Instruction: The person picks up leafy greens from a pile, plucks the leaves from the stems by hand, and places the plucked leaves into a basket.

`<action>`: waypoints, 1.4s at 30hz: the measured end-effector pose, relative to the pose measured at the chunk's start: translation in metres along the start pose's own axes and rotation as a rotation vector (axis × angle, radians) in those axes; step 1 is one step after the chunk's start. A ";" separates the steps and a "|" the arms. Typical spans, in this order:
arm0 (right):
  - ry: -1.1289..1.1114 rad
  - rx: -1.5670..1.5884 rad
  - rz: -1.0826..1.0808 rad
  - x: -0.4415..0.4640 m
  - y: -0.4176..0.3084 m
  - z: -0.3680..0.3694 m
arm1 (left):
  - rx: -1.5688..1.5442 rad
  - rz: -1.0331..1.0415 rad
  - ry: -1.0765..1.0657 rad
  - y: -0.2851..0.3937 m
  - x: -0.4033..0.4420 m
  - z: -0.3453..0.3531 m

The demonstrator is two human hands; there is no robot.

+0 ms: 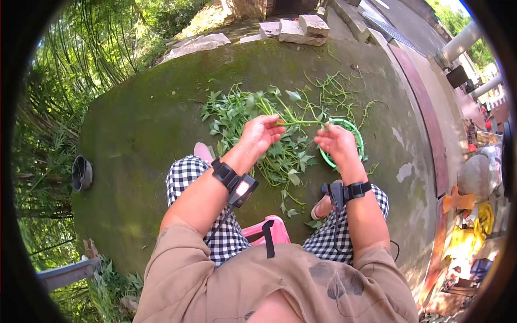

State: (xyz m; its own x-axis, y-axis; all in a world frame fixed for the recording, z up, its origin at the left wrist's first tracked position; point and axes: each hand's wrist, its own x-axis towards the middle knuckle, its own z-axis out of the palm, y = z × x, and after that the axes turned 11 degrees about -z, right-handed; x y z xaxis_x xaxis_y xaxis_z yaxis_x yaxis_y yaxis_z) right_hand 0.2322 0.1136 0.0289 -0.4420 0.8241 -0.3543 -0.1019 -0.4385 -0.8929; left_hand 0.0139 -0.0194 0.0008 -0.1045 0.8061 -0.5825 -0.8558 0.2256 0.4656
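Note:
Between my two hands stretches a leafy green vine stem, which looks like sweet potato greens. My left hand is closed on it, pinching with thumb and fingers. At the stem's right end my right hand has its fingertips closed on it, near a leaf. Under and beside my right hand stands a round green plastic basket, its inside mostly hidden by the hand. A big heap of leafy vines lies on the ground below my hands. Bare stripped-looking stems are strewn beyond the basket.
I sit on a pink stool on mossy concrete. Stone blocks line the far edge. A dark bucket stands at the left by bamboo. Along the right runs a reddish ledge, with assorted household items past it.

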 end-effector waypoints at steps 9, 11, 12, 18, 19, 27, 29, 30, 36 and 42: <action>-0.203 -0.817 -1.044 -0.005 -0.007 0.058 | 0.441 0.418 0.069 0.015 0.012 0.058; -0.129 -0.833 -1.049 0.009 0.001 0.055 | 0.500 0.433 0.037 0.006 0.020 0.067; -0.088 -0.835 -1.039 0.018 0.003 0.054 | 0.533 0.444 0.020 0.002 0.019 0.074; 0.086 -0.336 -0.840 0.042 -0.026 0.046 | 0.659 0.593 0.067 -0.003 0.015 0.087; 0.079 -0.233 -0.801 0.046 -0.035 0.040 | 0.601 0.675 0.104 -0.001 0.019 0.085; -0.186 0.549 -0.300 0.033 -0.068 0.010 | 0.161 0.134 0.191 0.059 0.039 0.030; -0.366 0.750 -0.192 0.048 -0.049 0.004 | 0.183 0.109 -0.082 0.048 0.036 0.034; -0.399 0.738 -0.169 0.050 -0.044 0.007 | 0.194 0.097 -0.216 0.042 0.035 0.037; -0.545 0.664 -0.003 0.050 -0.017 0.040 | 0.222 0.297 -0.449 0.047 0.004 0.090; -0.468 0.441 0.007 0.055 0.005 0.044 | 0.621 0.513 -0.354 0.037 0.001 0.088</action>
State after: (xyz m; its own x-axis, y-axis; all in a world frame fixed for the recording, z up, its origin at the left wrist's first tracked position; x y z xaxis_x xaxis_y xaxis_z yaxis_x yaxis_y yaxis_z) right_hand 0.1678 0.1407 0.0176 -0.7758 0.6210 -0.1121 -0.4107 -0.6318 -0.6573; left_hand 0.0265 0.0376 0.0759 -0.1492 0.9888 -0.0095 -0.3058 -0.0370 0.9514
